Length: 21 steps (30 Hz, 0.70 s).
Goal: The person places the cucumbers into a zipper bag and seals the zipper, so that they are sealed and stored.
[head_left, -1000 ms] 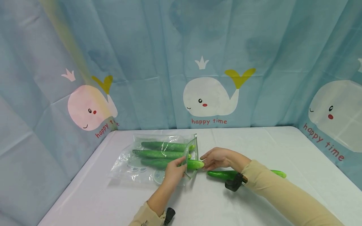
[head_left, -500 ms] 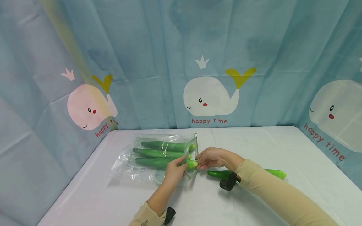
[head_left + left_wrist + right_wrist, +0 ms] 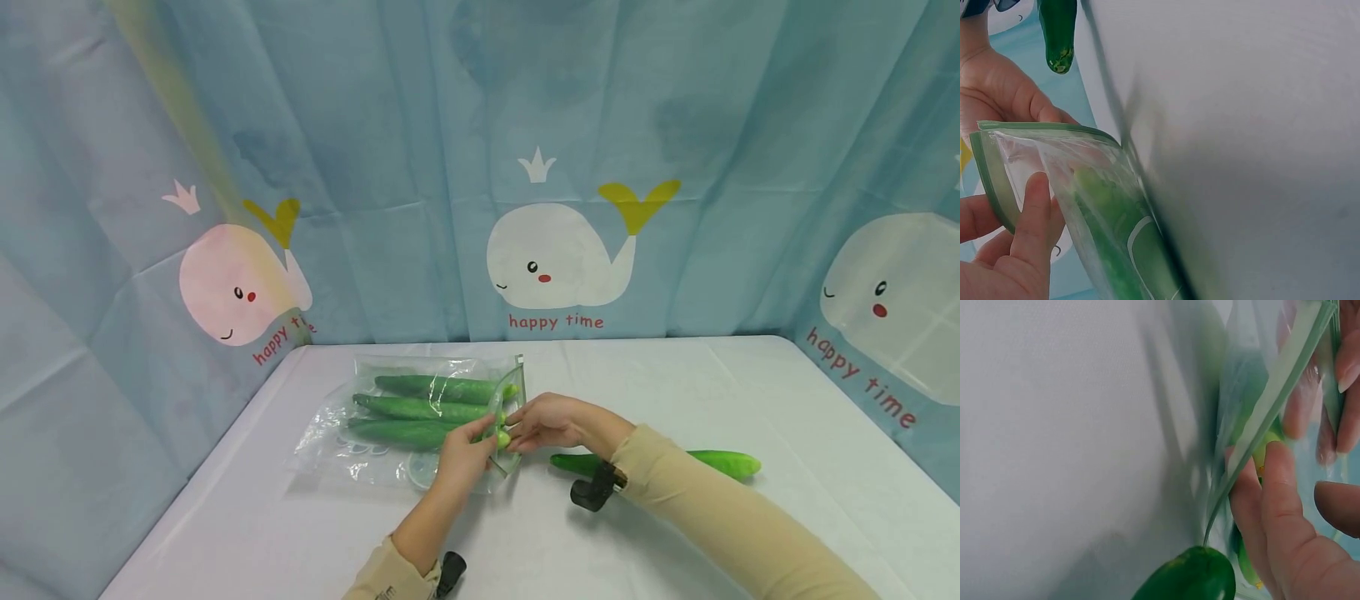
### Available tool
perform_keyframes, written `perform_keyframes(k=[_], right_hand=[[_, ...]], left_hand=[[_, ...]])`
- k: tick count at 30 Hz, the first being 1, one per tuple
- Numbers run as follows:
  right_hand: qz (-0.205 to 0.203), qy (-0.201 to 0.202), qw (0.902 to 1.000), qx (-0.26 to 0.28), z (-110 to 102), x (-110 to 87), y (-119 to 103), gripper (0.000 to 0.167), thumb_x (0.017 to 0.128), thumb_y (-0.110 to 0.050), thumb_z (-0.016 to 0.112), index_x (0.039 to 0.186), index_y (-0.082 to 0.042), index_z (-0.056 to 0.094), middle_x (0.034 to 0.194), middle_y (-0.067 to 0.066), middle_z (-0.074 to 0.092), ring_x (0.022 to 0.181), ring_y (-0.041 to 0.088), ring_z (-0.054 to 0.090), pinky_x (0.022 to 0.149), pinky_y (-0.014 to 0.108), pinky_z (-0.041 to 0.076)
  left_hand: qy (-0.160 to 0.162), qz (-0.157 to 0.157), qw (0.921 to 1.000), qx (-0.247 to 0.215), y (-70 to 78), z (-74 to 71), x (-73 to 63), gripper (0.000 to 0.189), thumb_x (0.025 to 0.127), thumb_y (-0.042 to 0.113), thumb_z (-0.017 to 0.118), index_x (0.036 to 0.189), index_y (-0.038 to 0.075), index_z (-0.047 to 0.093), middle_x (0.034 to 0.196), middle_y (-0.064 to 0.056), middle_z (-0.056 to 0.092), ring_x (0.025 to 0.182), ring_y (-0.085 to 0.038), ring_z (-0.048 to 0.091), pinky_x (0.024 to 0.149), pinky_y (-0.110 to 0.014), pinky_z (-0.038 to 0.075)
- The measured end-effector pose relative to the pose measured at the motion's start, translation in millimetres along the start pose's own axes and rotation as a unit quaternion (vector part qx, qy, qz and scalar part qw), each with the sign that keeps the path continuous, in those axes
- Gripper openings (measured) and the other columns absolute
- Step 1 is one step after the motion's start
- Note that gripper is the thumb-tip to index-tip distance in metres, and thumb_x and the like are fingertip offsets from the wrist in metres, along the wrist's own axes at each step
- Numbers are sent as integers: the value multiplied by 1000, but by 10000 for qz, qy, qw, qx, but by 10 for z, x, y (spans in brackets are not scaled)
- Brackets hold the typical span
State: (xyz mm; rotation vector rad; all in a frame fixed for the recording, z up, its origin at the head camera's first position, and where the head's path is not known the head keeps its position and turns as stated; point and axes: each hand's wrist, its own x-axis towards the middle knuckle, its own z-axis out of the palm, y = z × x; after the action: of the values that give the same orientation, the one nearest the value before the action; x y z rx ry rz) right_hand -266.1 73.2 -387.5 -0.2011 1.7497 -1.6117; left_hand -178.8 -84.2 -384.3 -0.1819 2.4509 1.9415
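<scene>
A clear zip bag (image 3: 322, 450) with a green-edged mouth lies on the table, its mouth facing right. Inside it are three cucumbers side by side; the nearest cucumber (image 3: 401, 432) has its pale tip at the mouth. My left hand (image 3: 463, 457) pinches the near side of the bag's mouth between thumb and fingers, holding it apart. My right hand (image 3: 551, 422) is at the mouth; in the right wrist view its extended fingers (image 3: 1282, 487) press at the cucumber's tip, with the thumb apart. Another cucumber (image 3: 723, 463) lies on the table beneath the right forearm, partly hidden by it.
The white-covered table (image 3: 247, 533) is bounded by a pale blue curtain (image 3: 405, 275) printed with whales at the back and sides. A black wrist camera (image 3: 594, 490) on the right arm hangs near the loose cucumber.
My right hand has moved left, and the nearest cucumber has slid deeper leftward into the bag. My left hand has stayed at the bag's mouth.
</scene>
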Motion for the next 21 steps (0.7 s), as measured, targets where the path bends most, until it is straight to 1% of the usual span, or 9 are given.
perform_keyframes(k=[4, 7, 10, 14, 18, 21], right_hand=[[-31, -71, 10000, 60, 26, -1, 3, 50, 91, 14, 43, 139, 22, 30, 141, 40, 36, 108, 38, 62, 80, 30, 56], [-23, -55, 10000, 42, 21, -11, -2, 50, 92, 13, 44, 139, 21, 31, 139, 40, 39, 111, 39, 60, 79, 31, 56], [-13, 32, 10000, -51, -32, -70, -28, 49, 93, 11, 47, 139, 20, 34, 137, 38, 43, 112, 38, 60, 82, 33, 56], [-89, 156, 9995, -255, -181, -228, -71, 48, 94, 6, 50, 138, 18, 37, 134, 33, 50, 111, 36, 61, 86, 37, 54], [-217, 216, 9976, -627, -390, -439, -90, 50, 95, -1, 52, 139, 17, 37, 133, 29, 53, 111, 33, 62, 88, 39, 53], [-332, 213, 9945, -967, -576, -605, -85, 54, 95, -5, 56, 141, 14, 37, 136, 25, 53, 115, 32, 60, 91, 43, 51]], left_hand=[[-27, 13, 10000, -15, -2, -6, -5, 42, 92, 1, 58, 132, -7, 54, 133, -29, 52, 57, -8, 49, 59, -24, 48], [-20, 35, 10000, -34, -8, -5, -5, 41, 92, 1, 58, 132, -8, 54, 133, -30, 52, 57, -8, 49, 59, -24, 48], [9, 69, 10000, -33, -10, -3, -5, 41, 91, 0, 58, 131, -8, 55, 133, -30, 52, 57, -8, 49, 59, -23, 48], [24, 95, 9999, -66, -11, -5, -9, 41, 90, -1, 57, 131, -8, 55, 134, -31, 51, 56, -8, 48, 58, -23, 48], [15, 89, 9999, -74, -6, -10, -13, 42, 91, 0, 57, 132, -7, 54, 136, -31, 49, 56, -8, 48, 58, -23, 48], [8, 73, 10000, -39, -9, -13, -13, 42, 90, 0, 57, 132, -7, 54, 136, -30, 49, 57, -8, 48, 58, -23, 49]])
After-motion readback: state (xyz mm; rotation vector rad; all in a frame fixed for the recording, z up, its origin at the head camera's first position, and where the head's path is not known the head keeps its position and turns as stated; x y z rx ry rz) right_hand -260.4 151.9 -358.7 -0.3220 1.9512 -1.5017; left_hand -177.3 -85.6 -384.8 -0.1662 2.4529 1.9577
